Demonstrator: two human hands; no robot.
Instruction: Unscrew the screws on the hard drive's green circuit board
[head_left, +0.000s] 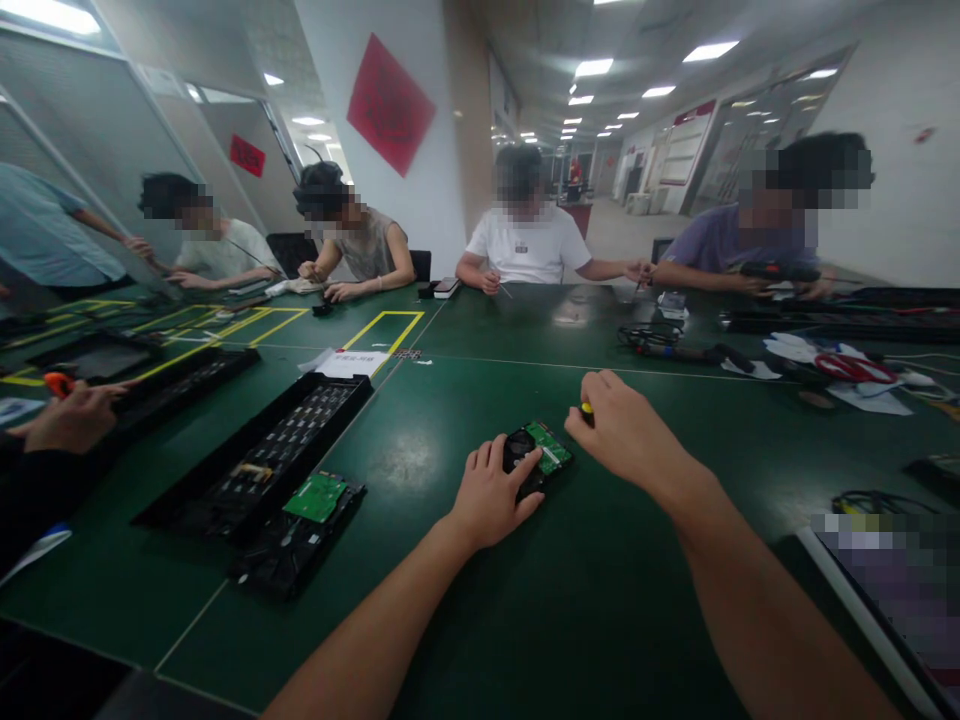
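Note:
A hard drive [551,448] lies on the green table with its green circuit board facing up. My left hand [499,490] grips it, fingers over its left part and thumb along the near edge. Just right of the drive, my right hand [626,430] is closed around a yellow-handled screwdriver [586,409], raised a little above the table. Most of that tool is hidden by my fingers, and its tip cannot be made out. Farther left lie more hard drives [315,497], one with a green board, beside a long black tray [187,500].
At the left edge a co-worker's hand [75,415] holds an orange item. Several people sit across the table. A white paper [352,363] lies behind the tray. Cables [645,338] and gloves are at the back right, and a pixelated screen [892,590] stands at the near right.

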